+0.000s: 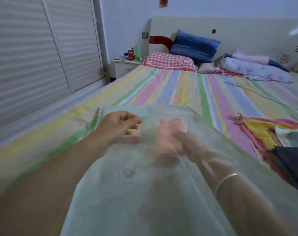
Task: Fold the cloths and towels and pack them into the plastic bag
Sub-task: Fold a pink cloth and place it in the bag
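Observation:
A large translucent plastic bag [144, 193] lies on the striped bed in front of me. My left hand [117, 125] has its fingers curled and pinches the bag's upper layer at the left edge. Inside the bag, blurred behind the plastic, my right hand [187, 145] grips a folded pink cloth [172, 132]. Another folded pink cloth [133, 136] lies in the bag just beside my left hand. A folded pale teal cloth [142, 113] sits at the bag's far end. A loose pile of cloths and towels [264, 133], yellow, pink, white and dark, lies at the right.
Striped bedsheet [162, 86] stretches ahead. At the headboard lie a red checked pillow [168, 62], a blue pillow [194, 46] and a rolled quilt [254, 68]. A nightstand [124, 66] with bottles stands at the far left beside louvred wardrobe doors [42, 48].

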{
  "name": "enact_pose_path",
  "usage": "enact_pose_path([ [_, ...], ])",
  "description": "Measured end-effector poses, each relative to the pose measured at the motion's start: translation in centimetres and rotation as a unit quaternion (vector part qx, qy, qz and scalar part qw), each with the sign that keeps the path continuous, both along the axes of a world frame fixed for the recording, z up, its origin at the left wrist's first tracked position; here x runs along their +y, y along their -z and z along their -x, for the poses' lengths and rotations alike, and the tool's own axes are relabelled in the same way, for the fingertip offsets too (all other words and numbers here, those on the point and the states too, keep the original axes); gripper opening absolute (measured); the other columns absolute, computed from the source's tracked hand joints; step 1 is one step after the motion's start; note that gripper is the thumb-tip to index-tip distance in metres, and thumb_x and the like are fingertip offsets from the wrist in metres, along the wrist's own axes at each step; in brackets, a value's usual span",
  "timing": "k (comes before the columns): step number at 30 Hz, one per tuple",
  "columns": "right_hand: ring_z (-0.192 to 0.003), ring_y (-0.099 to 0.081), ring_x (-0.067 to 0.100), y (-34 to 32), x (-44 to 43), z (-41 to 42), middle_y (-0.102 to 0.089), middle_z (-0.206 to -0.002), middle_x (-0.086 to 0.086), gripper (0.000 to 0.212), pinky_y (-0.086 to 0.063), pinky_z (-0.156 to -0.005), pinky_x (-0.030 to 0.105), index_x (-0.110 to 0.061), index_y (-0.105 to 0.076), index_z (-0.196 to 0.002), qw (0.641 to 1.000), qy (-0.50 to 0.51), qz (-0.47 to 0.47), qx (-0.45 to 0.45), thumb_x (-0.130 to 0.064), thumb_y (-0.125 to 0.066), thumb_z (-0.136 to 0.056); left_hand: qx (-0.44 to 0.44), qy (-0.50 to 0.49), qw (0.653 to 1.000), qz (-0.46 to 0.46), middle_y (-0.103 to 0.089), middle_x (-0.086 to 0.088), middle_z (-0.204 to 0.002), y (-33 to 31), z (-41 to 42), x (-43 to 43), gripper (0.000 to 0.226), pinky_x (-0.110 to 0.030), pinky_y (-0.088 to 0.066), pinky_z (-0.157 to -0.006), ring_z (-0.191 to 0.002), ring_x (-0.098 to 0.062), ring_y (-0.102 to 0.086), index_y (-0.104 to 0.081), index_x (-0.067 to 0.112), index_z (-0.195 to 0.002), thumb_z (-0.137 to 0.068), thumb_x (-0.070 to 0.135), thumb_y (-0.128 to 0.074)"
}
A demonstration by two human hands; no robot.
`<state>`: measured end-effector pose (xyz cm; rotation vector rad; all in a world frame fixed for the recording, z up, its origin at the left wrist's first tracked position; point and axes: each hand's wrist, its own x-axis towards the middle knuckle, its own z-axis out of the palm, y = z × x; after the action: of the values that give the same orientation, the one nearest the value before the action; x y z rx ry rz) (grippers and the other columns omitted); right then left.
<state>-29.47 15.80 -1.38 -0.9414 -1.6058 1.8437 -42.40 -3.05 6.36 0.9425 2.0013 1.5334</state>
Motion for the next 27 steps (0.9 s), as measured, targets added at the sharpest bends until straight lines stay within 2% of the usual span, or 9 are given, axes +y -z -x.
enact_pose_path([
  [2,-0.073,-0.064,0.02,1.1,1.9,1.5,-0.067,-0.088,0.012,0.02,-0.049,-0.063,0.03,-0.003,-0.065,-0.109,1.0,0.004,-0.012,-0.019,-0.006,-0.057,-0.09,0.078,-0.071,0.994,0.027,-0.072,-0.007,-0.101,1.9,4.5,2.8,0.012,-0.028,-0.05,-0.082,-0.101,-0.025,-0.065,-0.07,0.011,-0.093,-0.093,0.017,-0.06],
  [4,-0.07,-0.058,0.023,1.6,3.6,3.8,-0.063,-0.084,0.014,0.02,-0.045,-0.059,0.029,-0.004,-0.067,-0.105,0.999,0.013,-0.004,-0.048,-0.009,-0.062,-0.086,0.154,-0.096,0.982,0.057,-0.07,0.005,-0.096,3.5,8.4,5.2,0.011,-0.023,-0.045,-0.076,-0.1,-0.018,-0.064,-0.069,0.023,-0.087,-0.092,0.018,-0.06],
  [7,-0.061,-0.06,0.013,2.4,5.6,7.0,-0.067,-0.082,0.009,0.013,-0.045,-0.051,0.023,-0.011,-0.068,-0.097,0.998,-0.021,-0.01,-0.066,-0.008,-0.059,-0.088,0.256,-0.09,0.954,0.125,-0.065,0.01,-0.111,5.5,12.4,8.4,0.013,-0.027,-0.04,-0.092,-0.114,-0.014,-0.058,-0.065,0.029,-0.101,-0.095,0.026,-0.054],
  [12,-0.107,-0.058,0.023,3.1,7.1,12.2,-0.061,-0.111,0.005,0.025,-0.045,-0.092,0.031,-0.014,-0.064,-0.115,0.981,-0.036,-0.115,-0.153,-0.025,-0.055,-0.095,0.345,-0.016,0.894,0.287,-0.019,-0.003,-0.161,9.3,15.3,13.0,0.058,-0.041,-0.016,-0.119,-0.146,-0.02,-0.021,-0.027,0.025,-0.15,-0.098,0.049,-0.034],
  [14,-0.107,-0.06,0.026,3.1,7.3,14.0,-0.064,-0.107,0.008,0.026,-0.046,-0.079,0.026,-0.012,-0.067,-0.11,0.971,-0.058,-0.137,-0.19,-0.028,-0.05,-0.098,0.36,-0.007,0.868,0.342,-0.005,-0.004,-0.163,11.0,15.8,13.8,0.065,-0.046,-0.004,-0.12,-0.149,-0.021,-0.007,-0.013,0.028,-0.154,-0.097,0.056,-0.023],
  [17,-0.071,-0.061,0.009,3.7,7.8,15.5,-0.065,-0.09,0.01,0.014,-0.042,-0.056,0.016,-0.009,-0.068,-0.095,0.964,-0.07,-0.138,-0.217,-0.014,-0.055,-0.093,0.381,-0.01,0.85,0.364,-0.004,-0.003,-0.163,13.2,15.8,13.6,0.066,-0.046,-0.001,-0.12,-0.15,-0.019,-0.003,-0.008,0.028,-0.155,-0.097,0.059,-0.017],
  [19,-0.076,-0.057,0.01,4.4,7.8,16.1,-0.057,-0.089,0.007,0.018,-0.034,-0.044,0.017,-0.002,-0.066,-0.105,0.95,-0.093,-0.148,-0.261,-0.011,-0.056,-0.093,0.402,-0.014,0.839,0.366,-0.004,-0.002,-0.163,13.9,15.8,13.4,0.065,-0.045,-0.001,-0.121,-0.15,-0.018,-0.002,-0.006,0.028,-0.155,-0.097,0.057,-0.015],
  [23,-0.112,-0.055,0.031,4.8,6.8,16.4,-0.056,-0.125,0.012,0.049,-0.048,-0.085,0.034,-0.008,-0.045,-0.136,0.895,-0.077,-0.322,-0.298,-0.024,-0.057,-0.091,0.399,-0.006,0.842,0.363,-0.002,-0.003,-0.163,13.6,15.8,13.2,0.066,-0.045,0.001,-0.121,-0.15,-0.019,-0.001,-0.003,0.026,-0.155,-0.097,0.055,-0.014],
  [27,-0.129,-0.04,0.034,5.3,6.9,16.1,-0.038,-0.142,0.016,0.06,-0.031,-0.104,0.038,-0.011,-0.026,-0.148,0.863,0.039,-0.374,-0.338,-0.028,-0.05,-0.096,0.394,-0.009,0.852,0.344,-0.002,-0.003,-0.163,13.5,15.8,13.0,0.063,-0.044,0.002,-0.121,-0.15,-0.018,-0.001,0.0,0.027,-0.155,-0.099,0.052,-0.013],
])
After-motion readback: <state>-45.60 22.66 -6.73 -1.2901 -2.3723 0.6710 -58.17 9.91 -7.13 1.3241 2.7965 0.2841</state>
